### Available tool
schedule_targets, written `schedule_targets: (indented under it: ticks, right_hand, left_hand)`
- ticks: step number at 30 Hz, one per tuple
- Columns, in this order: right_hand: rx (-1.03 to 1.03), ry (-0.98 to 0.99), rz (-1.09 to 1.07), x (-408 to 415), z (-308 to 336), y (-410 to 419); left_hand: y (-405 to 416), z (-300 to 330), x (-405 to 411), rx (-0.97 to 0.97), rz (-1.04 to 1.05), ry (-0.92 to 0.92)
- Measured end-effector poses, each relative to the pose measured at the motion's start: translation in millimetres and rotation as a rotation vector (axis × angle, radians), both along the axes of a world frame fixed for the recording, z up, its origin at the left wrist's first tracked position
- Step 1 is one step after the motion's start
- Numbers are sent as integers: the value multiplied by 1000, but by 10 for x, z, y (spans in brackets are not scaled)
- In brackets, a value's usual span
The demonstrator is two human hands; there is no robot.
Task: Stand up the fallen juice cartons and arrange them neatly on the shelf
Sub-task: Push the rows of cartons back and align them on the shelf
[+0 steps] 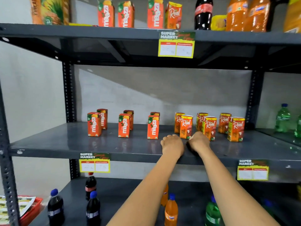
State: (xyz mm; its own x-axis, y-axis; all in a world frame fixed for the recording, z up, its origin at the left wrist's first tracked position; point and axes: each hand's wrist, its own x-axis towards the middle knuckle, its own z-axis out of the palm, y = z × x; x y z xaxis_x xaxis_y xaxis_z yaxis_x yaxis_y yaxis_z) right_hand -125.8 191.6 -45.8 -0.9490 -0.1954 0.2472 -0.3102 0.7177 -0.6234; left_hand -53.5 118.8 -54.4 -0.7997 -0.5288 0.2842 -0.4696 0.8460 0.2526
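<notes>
Lowest shelf [123,190], nearest you: dark cola bottles [56,207] at left, an orange soda bottle [171,211] between your forearms, a green bottle [212,212] partly behind your right arm. Red tray [31,211] with printed sheets at far left edge.

Both your arms reach up onto the middle shelf [65,144]. Your left hand [172,144] is curled into a loose fist, knuckles up, resting on the shelf just in front of a Real carton [186,126]. Your right hand [199,141] is curled the same way, just beside it, close to the base of the next Real carton [210,128]. Fingertips are hidden under the knuckles; can't tell if either hand touches a carton. Neither hand clearly holds anything.

Juice cartons all stand upright on the middle shelf. Left half: three front Maaza cartons [124,125], each with another behind it. Right half: three front Real cartons with one behind each, rightmost front one [236,129] near the upright post.

Yellow price tags [94,163] hang on the shelf edges.

Top shelf [81,32]: more Maaza cartons [105,13], one Real, a cola bottle [203,13], orange soda bottles [247,15].
</notes>
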Motion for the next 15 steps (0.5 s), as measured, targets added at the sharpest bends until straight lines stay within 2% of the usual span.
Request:
schedule_targets:
  ticks: [3, 6, 8, 15]
  right_hand:
    - [-231, 1, -19, -110, -20, 101]
    - [-391, 7, -179, -210, 0, 222]
    - [-353, -24, -232, -282, 29, 338]
    - [-151, -36, -71, -702, 10, 481]
  left_hand:
    - [66, 55, -151, 157, 1, 45]
    - [71, 70, -280, 295, 70, 135]
    - [64, 53, -367, 297, 103, 148]
    - [-6, 55, -609, 212, 149, 140]
